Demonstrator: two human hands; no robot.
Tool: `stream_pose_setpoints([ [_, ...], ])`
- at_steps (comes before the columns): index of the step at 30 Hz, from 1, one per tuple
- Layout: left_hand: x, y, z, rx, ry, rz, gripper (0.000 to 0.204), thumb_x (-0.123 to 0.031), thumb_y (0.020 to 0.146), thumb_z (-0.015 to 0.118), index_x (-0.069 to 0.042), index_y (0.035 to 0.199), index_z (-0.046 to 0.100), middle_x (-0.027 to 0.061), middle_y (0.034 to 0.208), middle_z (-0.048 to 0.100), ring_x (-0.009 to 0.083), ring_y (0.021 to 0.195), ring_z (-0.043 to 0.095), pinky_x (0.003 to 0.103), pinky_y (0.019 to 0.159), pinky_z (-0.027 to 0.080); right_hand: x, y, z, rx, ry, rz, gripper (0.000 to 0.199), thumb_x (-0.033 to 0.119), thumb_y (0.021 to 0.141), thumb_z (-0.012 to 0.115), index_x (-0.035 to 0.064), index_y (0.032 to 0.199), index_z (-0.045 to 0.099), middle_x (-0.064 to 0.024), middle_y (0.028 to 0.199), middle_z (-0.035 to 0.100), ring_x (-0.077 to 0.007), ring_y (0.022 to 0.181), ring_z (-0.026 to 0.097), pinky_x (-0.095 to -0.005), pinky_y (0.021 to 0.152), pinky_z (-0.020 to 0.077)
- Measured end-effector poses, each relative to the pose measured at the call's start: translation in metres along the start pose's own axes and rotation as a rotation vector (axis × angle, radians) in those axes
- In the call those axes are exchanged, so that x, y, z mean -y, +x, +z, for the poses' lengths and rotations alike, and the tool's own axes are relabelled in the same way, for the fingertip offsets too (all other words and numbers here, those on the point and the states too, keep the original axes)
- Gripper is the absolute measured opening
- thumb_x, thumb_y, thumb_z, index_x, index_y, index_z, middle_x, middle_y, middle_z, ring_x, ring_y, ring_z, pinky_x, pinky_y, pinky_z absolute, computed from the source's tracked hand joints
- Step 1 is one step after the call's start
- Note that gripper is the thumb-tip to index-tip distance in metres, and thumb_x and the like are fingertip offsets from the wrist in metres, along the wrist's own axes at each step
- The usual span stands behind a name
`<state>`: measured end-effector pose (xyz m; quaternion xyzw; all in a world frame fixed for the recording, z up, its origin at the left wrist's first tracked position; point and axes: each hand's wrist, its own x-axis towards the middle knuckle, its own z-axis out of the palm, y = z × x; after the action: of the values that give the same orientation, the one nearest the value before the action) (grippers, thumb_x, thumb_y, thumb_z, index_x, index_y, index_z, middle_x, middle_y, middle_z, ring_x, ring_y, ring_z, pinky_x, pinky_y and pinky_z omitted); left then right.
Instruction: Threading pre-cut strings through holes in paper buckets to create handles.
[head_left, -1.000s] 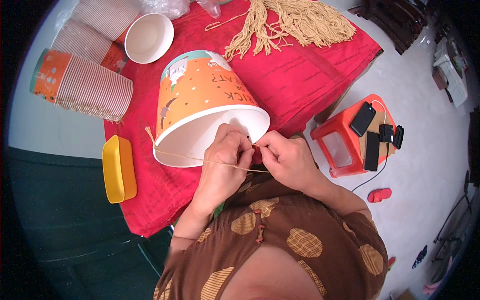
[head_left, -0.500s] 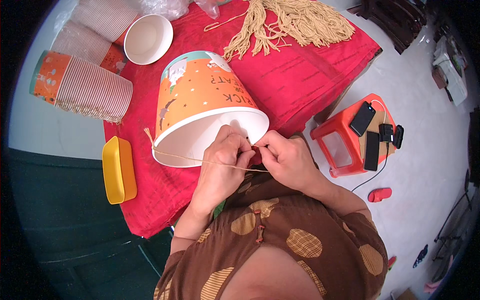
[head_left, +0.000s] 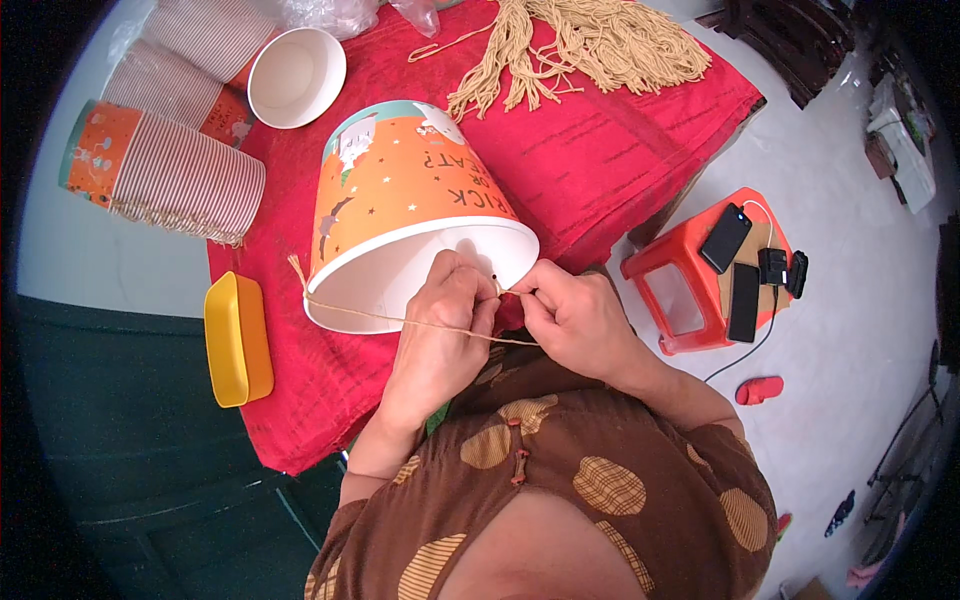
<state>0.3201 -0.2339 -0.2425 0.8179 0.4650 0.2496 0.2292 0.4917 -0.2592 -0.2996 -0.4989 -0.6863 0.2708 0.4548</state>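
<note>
Left hand [head_left: 447,312]: thumb and fingers narrowed into a pinch on a thin tan cord [head_left: 360,312]. Right hand [head_left: 575,315]: thumb and forefinger likewise pressed together on the cord, just beside the left fingertips. Both work at the near right edge of a large orange paper bucket [head_left: 400,180], which lies tipped on a red cloth [head_left: 600,150], its white mouth facing the wearer. A small dark spot, probably a hole, shows inside the rim by the fingers.

Compared with 1 second ago, the bucket has hardly moved, but the fingertips have parted slightly and a little more cord shows between them. This suggests the cord is being worked at that spot and is not yet fastened on this side. Its long stretch crosses the mouth from the rim's far left, passing over the left hand.

Nearby: stacked buckets [head_left: 185,165] and a yellow tray [head_left: 240,340] to the left; a cord bundle [head_left: 630,45] beyond.
</note>
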Motion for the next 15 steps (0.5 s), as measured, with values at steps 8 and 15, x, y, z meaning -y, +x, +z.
stream_pose_setpoints([
  [8,-0.0031,0.0,0.0001,-0.025,0.046,-0.003,0.011,0.009,0.079,0.066,0.003,0.082,0.058,0.0167,0.089,0.058,0.0348,0.081,0.061,0.04,0.071,0.049,-0.0008,0.0004,-0.0001,0.008,0.012,-0.007,0.008,0.007,0.087,0.062,0.0042,0.092,0.057,-0.0177,0.06,0.06,-0.039,0.058,0.064,-0.0508,0.054,0.0507],
  [15,-0.0031,0.001,0.0003,-0.033,0.078,0.022,0.012,0.008,0.08,0.065,0.003,0.079,0.054,0.0178,0.082,0.055,0.0368,0.073,0.059,0.042,0.065,0.047,-0.0023,0.0007,0.0016,0.001,0.013,-0.018,0.007,0.006,0.087,0.06,0.0019,0.09,0.056,-0.0182,0.06,0.06,-0.0389,0.057,0.065,-0.0506,0.053,0.0511],
])
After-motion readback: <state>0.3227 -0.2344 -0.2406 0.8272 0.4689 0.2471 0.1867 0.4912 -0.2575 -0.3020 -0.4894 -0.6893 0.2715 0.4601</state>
